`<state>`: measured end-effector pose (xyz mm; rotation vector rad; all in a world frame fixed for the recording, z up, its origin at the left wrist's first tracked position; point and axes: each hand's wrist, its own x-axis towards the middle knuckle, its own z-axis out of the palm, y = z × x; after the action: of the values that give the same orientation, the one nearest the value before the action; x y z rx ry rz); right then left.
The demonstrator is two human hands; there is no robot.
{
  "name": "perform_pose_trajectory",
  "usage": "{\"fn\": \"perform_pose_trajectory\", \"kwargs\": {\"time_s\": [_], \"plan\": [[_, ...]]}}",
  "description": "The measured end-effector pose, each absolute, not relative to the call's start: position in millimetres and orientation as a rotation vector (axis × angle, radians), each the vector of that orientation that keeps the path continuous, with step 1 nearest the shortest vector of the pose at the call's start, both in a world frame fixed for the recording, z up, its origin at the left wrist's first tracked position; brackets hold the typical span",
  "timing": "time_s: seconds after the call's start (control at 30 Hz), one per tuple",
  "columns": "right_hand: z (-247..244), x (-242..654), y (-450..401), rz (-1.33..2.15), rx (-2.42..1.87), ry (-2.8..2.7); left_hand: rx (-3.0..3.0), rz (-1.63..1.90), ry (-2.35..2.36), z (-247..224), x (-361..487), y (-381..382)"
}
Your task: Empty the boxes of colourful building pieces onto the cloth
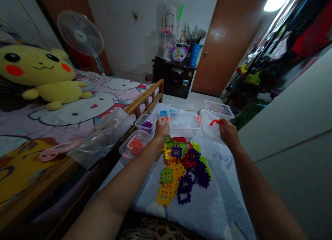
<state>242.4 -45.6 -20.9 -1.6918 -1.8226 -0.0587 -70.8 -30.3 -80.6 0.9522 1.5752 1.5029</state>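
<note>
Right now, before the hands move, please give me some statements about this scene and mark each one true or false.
The right hand holds a clear plastic container. True.
The small clear box beside the left hand contains purple pieces. True.
The pile of plastic pieces lies on the floor. False: it lies on a pale blanket.
The yellow plush toy is on the right side of the view. False: it is on the bed, at left.

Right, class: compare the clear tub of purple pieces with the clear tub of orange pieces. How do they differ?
The purple-piece tub holds dark purple pieces; the orange-piece tub holds orange-red pieces. The purple-piece tub sits farther from the person, the orange-piece tub nearer. Both are clear plastic tubs beside the wooden bed rail.
</note>
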Motion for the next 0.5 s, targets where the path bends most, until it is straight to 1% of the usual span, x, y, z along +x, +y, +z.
{"fn": "perform_pose_trajectory", "kwargs": {"time_s": [0.07, 0.23, 0.5], "plan": [[-10.6, 216.3, -32.8, -0.024, -1.602, -1.861, 0.859, 1.473, 1.566, -86.9, -68.8, -19.1], [3.8, 165.9, -6.3, 0.206, -1.370, -1.850, 0.692, 1.374, 1.434, -96.2, -68.2, -6.4], [-15.0, 110.1, 11.5, 0.254, -1.374, -1.961, 0.603, 1.327, 1.130, -104.8, -65.0, 1.1]]}}
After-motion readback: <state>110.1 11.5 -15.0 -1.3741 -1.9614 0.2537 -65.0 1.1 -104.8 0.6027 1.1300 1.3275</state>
